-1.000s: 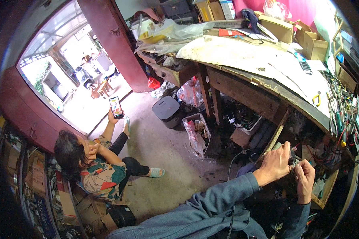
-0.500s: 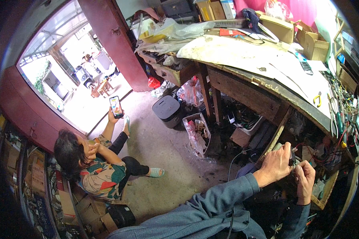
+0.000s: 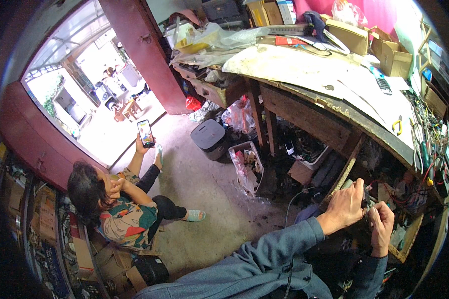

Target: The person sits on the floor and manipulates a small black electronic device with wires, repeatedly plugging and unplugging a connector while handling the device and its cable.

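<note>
Both hands meet low at the right under the cluttered worktop (image 3: 334, 107), the left hand (image 3: 345, 208) closed around a small dark tool (image 3: 366, 195) to steady it while the right hand (image 3: 382, 223) pinches its end.

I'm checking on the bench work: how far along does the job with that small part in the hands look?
Done: nothing finished shows. In hand: the left hand and right hand meet on a small dark part at the workbench edge; what it is cannot be told. Left: wires and yellow-handled pliers lie on the bench.
</note>
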Demonstrator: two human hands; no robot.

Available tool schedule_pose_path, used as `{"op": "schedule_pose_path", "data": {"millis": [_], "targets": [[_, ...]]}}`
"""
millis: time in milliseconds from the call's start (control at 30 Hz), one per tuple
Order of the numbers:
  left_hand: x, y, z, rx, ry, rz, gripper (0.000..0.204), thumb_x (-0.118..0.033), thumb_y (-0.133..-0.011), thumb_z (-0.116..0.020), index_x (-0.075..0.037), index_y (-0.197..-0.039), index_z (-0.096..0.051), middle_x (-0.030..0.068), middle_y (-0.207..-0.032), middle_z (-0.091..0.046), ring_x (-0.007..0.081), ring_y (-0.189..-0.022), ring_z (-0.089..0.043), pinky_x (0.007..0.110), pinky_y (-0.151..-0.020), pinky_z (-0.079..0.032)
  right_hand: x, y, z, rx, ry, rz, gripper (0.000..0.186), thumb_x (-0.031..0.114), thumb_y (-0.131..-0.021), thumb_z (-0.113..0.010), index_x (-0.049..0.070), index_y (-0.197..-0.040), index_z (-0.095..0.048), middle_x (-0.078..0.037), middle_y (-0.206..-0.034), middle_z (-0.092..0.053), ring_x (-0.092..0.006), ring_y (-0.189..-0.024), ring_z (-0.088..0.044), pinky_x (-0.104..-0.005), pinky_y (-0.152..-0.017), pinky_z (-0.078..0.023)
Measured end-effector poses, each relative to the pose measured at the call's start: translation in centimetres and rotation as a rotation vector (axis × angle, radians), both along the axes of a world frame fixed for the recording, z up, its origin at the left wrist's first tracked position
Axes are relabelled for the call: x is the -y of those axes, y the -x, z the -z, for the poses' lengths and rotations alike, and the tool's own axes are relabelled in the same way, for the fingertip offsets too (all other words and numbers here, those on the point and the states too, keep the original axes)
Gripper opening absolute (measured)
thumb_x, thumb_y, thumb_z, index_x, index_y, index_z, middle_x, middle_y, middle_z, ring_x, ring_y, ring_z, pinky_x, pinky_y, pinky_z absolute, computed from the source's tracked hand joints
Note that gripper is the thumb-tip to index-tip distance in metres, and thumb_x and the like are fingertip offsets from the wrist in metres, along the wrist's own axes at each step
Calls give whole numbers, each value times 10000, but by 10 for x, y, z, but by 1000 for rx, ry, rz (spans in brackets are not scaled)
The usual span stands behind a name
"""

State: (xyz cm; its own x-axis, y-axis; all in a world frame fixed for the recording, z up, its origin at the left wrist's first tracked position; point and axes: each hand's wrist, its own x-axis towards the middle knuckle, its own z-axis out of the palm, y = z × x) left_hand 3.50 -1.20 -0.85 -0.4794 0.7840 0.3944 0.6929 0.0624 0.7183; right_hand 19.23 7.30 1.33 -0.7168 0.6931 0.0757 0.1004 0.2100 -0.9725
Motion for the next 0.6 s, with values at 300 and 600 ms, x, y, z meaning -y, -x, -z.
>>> {"op": "schedule_pose_path", "data": {"millis": [300, 600], "targets": [[0, 1, 0, 7, -12, 10, 476, -76, -750, -719, 1, -1110, -416, 253, -862, -649, 465, -810, -674, 546, -685, -537, 1, 0, -2, -1, 7, -7, 243, 223, -1017, -637, 94, -836, -539, 90, -709, -464, -4, -605, -361, -206, -537, -264], [1, 0, -2, 25, -10, 11, 469, -107, -766, -737, -5, -1094, -417, 259, -855, -653, 474, -796, -674, 552, -674, -538, 1, 0, -1, -21, -12, -13, 231, 216, -1017, -640, 95, -848, -539, 89, -710, -459, -6, -603, -352, -204, -538, -264]]}}
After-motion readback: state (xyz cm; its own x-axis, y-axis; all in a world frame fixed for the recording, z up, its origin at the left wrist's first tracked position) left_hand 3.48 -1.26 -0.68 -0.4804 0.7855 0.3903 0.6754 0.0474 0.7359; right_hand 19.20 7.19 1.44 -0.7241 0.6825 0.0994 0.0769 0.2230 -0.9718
